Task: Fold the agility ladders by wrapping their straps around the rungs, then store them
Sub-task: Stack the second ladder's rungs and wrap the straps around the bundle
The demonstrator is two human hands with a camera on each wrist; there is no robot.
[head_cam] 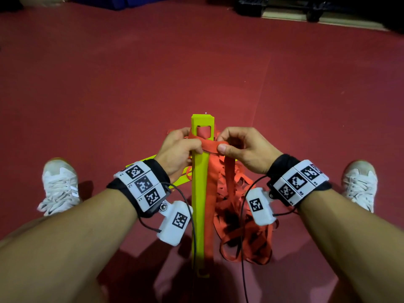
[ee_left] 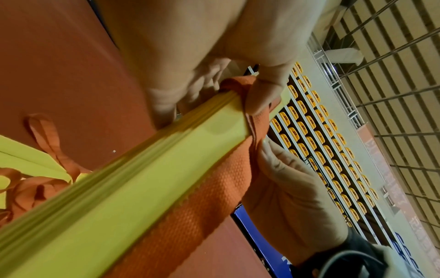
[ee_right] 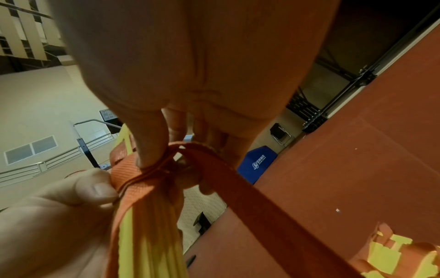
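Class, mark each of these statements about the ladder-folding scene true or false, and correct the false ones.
1. Both hands hold the red strap across the yellow rungs. True.
2. The rungs lie flat on the floor. False: they are bundled and held up off it.
3. Loose strap lies piled on the red floor. True.
4. The left hand is empty. False: it grips the bundle and strap.
5. The right hand pinches the strap. True.
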